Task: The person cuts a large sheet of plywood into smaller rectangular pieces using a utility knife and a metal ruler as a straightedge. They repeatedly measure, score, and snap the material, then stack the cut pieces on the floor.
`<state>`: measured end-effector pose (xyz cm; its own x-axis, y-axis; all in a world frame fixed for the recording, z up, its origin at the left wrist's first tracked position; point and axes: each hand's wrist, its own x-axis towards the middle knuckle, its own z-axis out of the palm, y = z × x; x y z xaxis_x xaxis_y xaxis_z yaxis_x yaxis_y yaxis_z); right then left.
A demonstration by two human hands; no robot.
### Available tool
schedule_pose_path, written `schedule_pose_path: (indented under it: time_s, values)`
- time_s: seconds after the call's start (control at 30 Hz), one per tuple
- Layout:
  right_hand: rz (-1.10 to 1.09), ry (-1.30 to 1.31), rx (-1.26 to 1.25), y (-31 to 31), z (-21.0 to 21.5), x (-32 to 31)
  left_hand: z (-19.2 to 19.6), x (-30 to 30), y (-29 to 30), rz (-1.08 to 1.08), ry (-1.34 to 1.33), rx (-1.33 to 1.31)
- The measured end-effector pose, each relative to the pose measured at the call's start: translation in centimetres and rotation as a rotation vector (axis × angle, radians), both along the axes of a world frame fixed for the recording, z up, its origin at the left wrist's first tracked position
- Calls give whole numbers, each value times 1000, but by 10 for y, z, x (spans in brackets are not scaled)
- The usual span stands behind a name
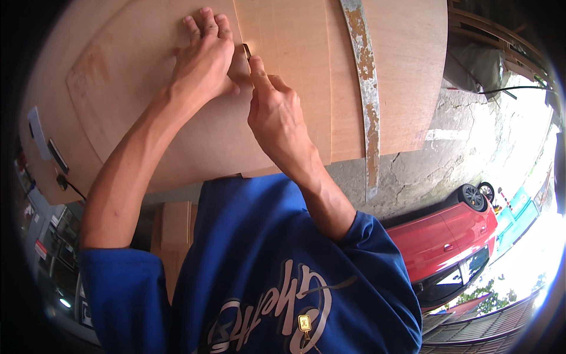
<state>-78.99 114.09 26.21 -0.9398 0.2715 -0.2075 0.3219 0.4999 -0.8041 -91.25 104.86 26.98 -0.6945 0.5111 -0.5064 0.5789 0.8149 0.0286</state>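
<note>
A thin plywood sheet [283, 124] lies before me, with straight seams or cut lines running away from me. Pressed on the wood left of one such line is my left hand [206, 59], its fingers spread and thumb out to the side. My right hand [276, 109] is closed around a slim cutter knife [246, 49], the forefinger stretched along its back. Only the dark front end of the knife shows; the hand hides the rest. Its tip meets the wood at the line, close beside my left hand.
A long metal strip [368, 88] with worn paint lies across the plywood on the right. Further left are a small dark object [58, 154] and a white paper [38, 131]. A red car [442, 236] stands beyond the concrete ground [407, 177]. Wooden pieces [177, 224] are below the sheet.
</note>
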Motion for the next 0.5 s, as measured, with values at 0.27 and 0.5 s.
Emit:
schedule_pose_path:
  time_s: [0.27, 0.5]
  values:
    - [110, -88, -21, 2, 1, 7, 3, -1, 3, -25, 4, -61]
    - [125, -71, 11, -2, -3, 25, -2, 2, 0, -42, 70, -7]
